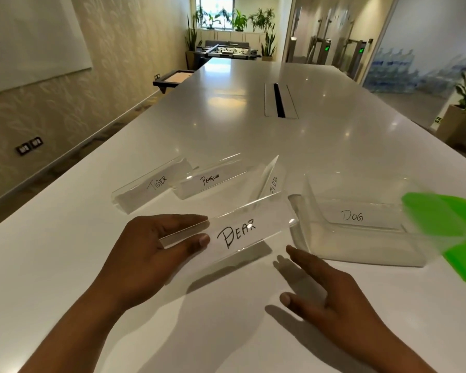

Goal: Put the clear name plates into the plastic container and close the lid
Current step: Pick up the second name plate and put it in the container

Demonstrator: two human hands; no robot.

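My left hand (156, 246) grips the left end of a clear name plate marked BEAR (242, 232), held just above the white table. Below the plate's right end, my right hand (328, 289) hovers with its fingers spread and nothing in it. The clear plastic container (361, 249) stands open to the right, and a plate marked DOG (353, 215) lies inside it. Its green lid (447, 232) rests against the container's right side. Behind, three clear plates stand on the table: TIGER (154, 184), PENGUIN (213, 179) and a third (269, 179) turned edge-on, its writing unreadable.
The long white table (253, 135) has a cable slot (279, 100) in its middle. Its left edge runs along a wall. Potted plants, a table football game and glass doors stand far off.
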